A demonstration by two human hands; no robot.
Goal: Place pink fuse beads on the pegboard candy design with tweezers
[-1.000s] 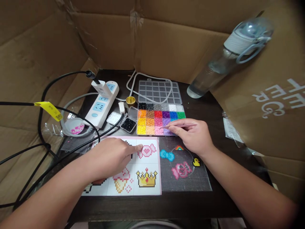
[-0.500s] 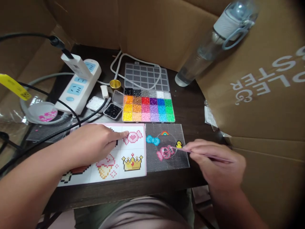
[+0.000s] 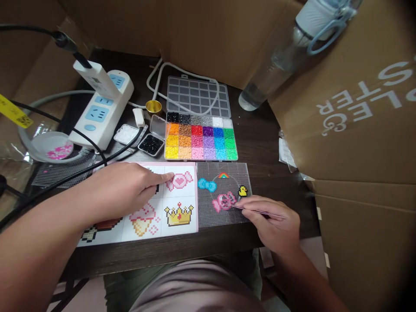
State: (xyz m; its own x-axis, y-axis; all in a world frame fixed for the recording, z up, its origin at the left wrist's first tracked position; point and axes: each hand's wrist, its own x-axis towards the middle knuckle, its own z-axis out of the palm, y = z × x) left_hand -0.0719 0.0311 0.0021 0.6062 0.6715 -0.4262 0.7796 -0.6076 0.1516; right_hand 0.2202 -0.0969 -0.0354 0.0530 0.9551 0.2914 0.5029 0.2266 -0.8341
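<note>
My right hand (image 3: 273,223) grips thin metal tweezers (image 3: 256,211) whose tip touches the pink candy bead figure (image 3: 224,201) on the clear pegboard (image 3: 227,216). A blue bow (image 3: 207,185), a small rainbow (image 3: 223,175) and a yellow duck (image 3: 242,190) are also laid out on that pegboard. My left hand (image 3: 130,190) rests on the pattern sheet (image 3: 182,225), its index finger pointing at the pink candy picture (image 3: 179,180). The sheet also shows a crown (image 3: 178,214) and an ice cream (image 3: 143,218).
An open bead box (image 3: 200,141) with coloured compartments lies behind the pegboard, lid (image 3: 197,97) folded back. Small trays of black (image 3: 151,144) and white beads (image 3: 126,134), a power strip (image 3: 97,112), cables, a tilted water bottle (image 3: 282,60) and cardboard walls surround the dark table (image 3: 260,143).
My right hand moved from the bead box down to the pegboard, bringing the tweezers to the pink candy figure. The left hand kept pointing at the candy picture; the view tilted downward.
</note>
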